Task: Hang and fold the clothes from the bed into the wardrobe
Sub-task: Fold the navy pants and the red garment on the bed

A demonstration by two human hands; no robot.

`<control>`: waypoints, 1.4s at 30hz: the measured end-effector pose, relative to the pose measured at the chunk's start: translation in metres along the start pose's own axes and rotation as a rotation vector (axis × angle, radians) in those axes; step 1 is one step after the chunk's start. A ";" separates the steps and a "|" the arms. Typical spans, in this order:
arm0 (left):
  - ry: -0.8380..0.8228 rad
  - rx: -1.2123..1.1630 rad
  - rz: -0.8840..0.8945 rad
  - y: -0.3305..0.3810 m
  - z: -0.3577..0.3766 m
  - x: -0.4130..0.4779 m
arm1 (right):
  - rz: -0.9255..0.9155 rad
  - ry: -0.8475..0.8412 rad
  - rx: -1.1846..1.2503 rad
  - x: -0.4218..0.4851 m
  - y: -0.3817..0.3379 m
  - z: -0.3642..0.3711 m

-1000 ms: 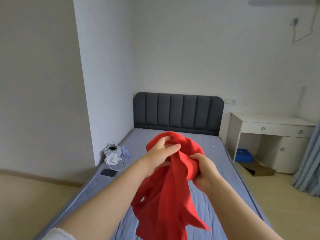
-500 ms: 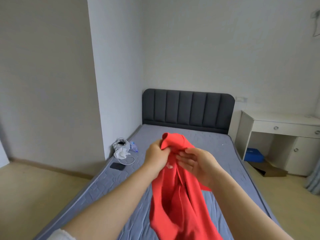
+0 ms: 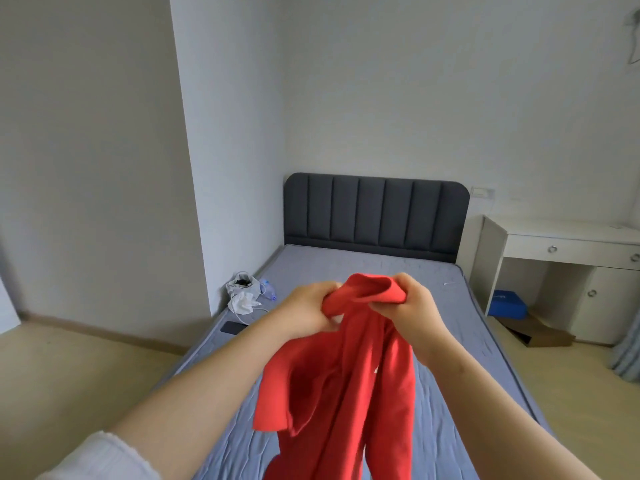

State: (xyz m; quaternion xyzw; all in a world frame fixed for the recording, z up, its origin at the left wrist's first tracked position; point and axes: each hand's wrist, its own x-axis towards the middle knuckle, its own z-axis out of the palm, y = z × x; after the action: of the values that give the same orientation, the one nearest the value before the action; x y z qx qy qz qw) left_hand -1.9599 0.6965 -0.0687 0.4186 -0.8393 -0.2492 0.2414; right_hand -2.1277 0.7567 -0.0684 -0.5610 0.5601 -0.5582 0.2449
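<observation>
head view: beneath and beyond the two hands stretches a bed with a grey-blue quilted mattress [image 3: 346, 268]. its dark grey padded headboard [image 3: 375, 213], stitched in upright channels, stands against the white back wall well beyond the grip. left of the grip, at the mattress edge by a jutting white wall corner, sit a crumpled white plastic bag [image 3: 244, 292] and a clear plastic bottle [image 3: 268, 293] just beside it. a flat black phone [image 3: 232, 328] lies nearer the camera, with a thin white cable near the bag. right of the grip, past the bed's far side, stands a white desk [image 3: 561, 233] with a drawer and a cupboard door. a blue box [image 3: 509, 303] sits under it, and a flat brown cardboard piece [image 3: 540, 332] lies on the pale wood-look floor [image 3: 69, 368]. a grey-blue curtain [image 3: 628, 351] hangs at the right edge.

the bright red fabric garment [image 3: 339, 393] is held in the air over the mattress, bunched at its top between both hands. the left hand [image 3: 308, 308] clenches the left part of that bunched edge, fingers curled into the cloth. the right hand [image 3: 412, 306] grasps the right part, thumb and fingers closed over a rolled fold. the hands are near each other, bridged by a short arch of red cloth. below the grip the garment hangs in long folds and runs out of the bottom of the frame, so i cannot tell whether its lower end touches the mattress. a white knitted sleeve cuff [image 3: 104, 459] shows on the left forearm.
</observation>
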 end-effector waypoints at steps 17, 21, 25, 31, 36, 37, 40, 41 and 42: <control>0.267 -1.051 -0.400 -0.017 -0.030 0.009 | 0.011 0.213 -0.020 0.014 0.010 0.002; 0.247 -0.379 -0.166 -0.017 -0.028 0.006 | 0.006 0.291 0.101 0.019 0.000 -0.004; 0.542 0.318 -0.132 -0.017 -0.023 0.010 | 0.031 0.301 0.125 0.016 0.001 -0.005; 0.466 -0.092 -0.077 -0.036 -0.014 0.013 | 0.098 0.304 0.122 0.009 0.014 -0.004; 0.463 -0.397 -0.150 -0.036 -0.007 0.013 | 0.138 0.332 0.113 0.012 0.024 -0.002; 0.464 -0.409 -0.136 -0.035 -0.008 0.012 | 0.153 0.348 0.117 0.013 0.026 -0.003; 0.397 -0.212 0.051 -0.036 -0.013 0.006 | 0.193 0.356 0.133 0.012 0.033 -0.004; 0.357 -0.091 0.121 -0.038 -0.015 0.005 | 0.201 0.353 0.143 0.011 0.035 -0.003; 0.321 0.008 0.174 -0.039 -0.016 0.004 | 0.210 0.348 0.152 0.010 0.036 -0.002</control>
State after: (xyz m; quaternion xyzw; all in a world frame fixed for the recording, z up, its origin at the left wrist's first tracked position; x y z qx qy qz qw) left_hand -1.9295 0.6688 -0.0800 0.3800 -0.8240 -0.1539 0.3910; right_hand -2.1445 0.7389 -0.0969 -0.3747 0.6055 -0.6587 0.2432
